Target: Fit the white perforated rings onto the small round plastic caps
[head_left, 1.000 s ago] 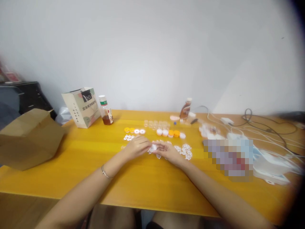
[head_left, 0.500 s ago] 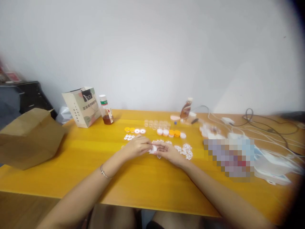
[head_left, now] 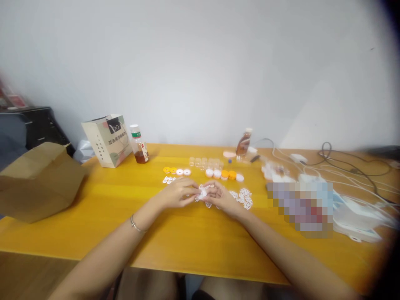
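My left hand and my right hand meet over the table, both with fingers closed on one small white piece. Its exact kind is too blurred to tell. Beneath and beside the hands lie flat white openwork pieces. Just beyond my left hand sit several small white parts. Behind them is a row of yellow and white round discs. Beyond my right hand stands a row of white and orange round caps. Several small clear cups stand farther back.
A brown paper bag, a printed paper bag and a bottle of dark liquid stand at the left. Another bottle stands at the back near a blue cap. White plastic packaging and cables cover the right side.
The fingers of my right hand have curled in more around the white piece. My left fingers have shifted slightly; both arms stay nearly in place.
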The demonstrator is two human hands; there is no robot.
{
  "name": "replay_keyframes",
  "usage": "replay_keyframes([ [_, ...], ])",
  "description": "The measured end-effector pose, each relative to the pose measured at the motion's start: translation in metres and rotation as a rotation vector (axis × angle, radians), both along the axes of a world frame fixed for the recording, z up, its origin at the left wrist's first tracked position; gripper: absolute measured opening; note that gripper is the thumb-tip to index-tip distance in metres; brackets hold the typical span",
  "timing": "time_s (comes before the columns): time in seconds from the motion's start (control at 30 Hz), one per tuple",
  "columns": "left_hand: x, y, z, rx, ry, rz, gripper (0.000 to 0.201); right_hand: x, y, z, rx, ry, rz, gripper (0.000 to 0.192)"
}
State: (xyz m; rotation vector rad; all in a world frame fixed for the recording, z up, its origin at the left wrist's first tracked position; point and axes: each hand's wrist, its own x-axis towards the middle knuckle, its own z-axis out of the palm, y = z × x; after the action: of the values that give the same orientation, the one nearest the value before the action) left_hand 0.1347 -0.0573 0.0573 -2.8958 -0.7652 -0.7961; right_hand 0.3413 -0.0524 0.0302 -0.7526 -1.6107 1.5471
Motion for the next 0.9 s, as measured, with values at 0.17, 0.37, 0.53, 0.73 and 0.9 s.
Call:
replay_keyframes([
  [0.17,-0.0002,0.0022,-0.0035,-0.038,-0.021,-0.014,0.027,-0.0001,-0.0020,0.0031,0.021,-0.020,-0.036,0.034],
  [0.37,0.0004,0.0020,-0.0033,-0.066,-0.079,-0.030,0.029,-0.0007,-0.0042,0.0062,0.036,-0.035,-0.070,0.031],
  [0.53,0.0005,0.0011,-0.0019,-0.085,-0.080,-0.039,0.034,-0.0011,-0.0059,0.0073,0.026,-0.031,-0.086,0.030],
  [0.73,0.0008,0.0024,-0.0054,-0.101,-0.090,-0.026,0.037,0.0005,-0.0055,0.0077,0.036,-0.049,-0.102,0.026],
  [0.9,0.0002,0.0038,-0.0063,-0.101,-0.090,-0.031,0.039,0.0020,-0.0039,0.0055,0.042,-0.045,-0.107,0.025],
])
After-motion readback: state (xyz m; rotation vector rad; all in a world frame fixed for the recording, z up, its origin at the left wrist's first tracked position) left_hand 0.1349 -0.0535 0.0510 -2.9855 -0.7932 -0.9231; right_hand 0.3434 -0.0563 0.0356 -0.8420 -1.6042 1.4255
